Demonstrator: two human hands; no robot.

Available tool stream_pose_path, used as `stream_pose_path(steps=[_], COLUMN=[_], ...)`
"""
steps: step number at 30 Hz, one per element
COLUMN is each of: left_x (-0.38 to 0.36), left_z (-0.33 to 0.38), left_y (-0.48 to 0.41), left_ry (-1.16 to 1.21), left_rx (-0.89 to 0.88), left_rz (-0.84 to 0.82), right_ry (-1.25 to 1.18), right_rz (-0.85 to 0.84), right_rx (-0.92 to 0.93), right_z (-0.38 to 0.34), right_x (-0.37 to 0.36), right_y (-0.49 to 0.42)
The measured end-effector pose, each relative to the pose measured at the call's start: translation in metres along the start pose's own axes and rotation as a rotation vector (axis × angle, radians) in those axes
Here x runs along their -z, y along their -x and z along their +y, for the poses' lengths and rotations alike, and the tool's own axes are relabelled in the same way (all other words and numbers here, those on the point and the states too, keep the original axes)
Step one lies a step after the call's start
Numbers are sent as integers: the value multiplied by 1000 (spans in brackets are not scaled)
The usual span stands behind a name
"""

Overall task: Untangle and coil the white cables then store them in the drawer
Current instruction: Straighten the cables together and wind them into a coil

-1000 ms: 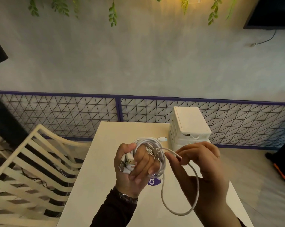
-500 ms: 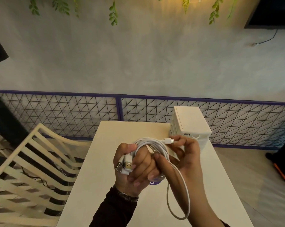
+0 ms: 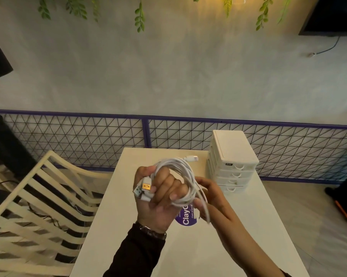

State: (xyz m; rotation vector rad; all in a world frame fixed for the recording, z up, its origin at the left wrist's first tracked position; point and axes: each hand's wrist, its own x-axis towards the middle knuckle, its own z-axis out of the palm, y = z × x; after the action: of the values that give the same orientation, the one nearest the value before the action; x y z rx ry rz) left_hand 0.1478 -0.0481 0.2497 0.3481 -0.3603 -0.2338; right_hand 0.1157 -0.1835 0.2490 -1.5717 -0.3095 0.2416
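My left hand [image 3: 158, 198] is raised above the table and grips a coil of white cables [image 3: 181, 172] wound around its fingers. Two USB plugs [image 3: 143, 188] stick out at the thumb side, and a small connector [image 3: 191, 158] pokes out at the top of the coil. Just right of the coil, my right hand [image 3: 212, 200] holds the last loose strand, which curves down under its fingers. The white drawer unit [image 3: 232, 162], a stack of several small drawers, all closed, stands at the table's far right.
The pale table [image 3: 188, 254] carries a round purple sticker [image 3: 186, 216] under my hands. A cream slatted chair [image 3: 39, 200] stands to the left. A wire-mesh fence with a purple rail [image 3: 146, 132] runs behind the table.
The hanging loop of cable has shrunk to a short strand. My right hand came down from the top of the coil to its right side, winding the slack on.
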Motion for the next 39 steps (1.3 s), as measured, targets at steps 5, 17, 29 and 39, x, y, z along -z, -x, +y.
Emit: stream_pose_path(steps=[5, 17, 29, 39], left_x=[19, 34, 36, 29], left_z=[11, 33, 42, 34], left_y=[-7, -6, -9, -3], left_ry=[114, 156, -26, -674], left_rx=[8, 66, 221, 161], left_rz=[-127, -130, -69, 244], right_ry=[151, 745, 868, 706], right_rz=[176, 558, 738, 870], right_rx=[10, 272, 308, 128], right_z=[12, 14, -4, -9], right_x=[25, 90, 136, 165], right_y=[15, 35, 41, 57])
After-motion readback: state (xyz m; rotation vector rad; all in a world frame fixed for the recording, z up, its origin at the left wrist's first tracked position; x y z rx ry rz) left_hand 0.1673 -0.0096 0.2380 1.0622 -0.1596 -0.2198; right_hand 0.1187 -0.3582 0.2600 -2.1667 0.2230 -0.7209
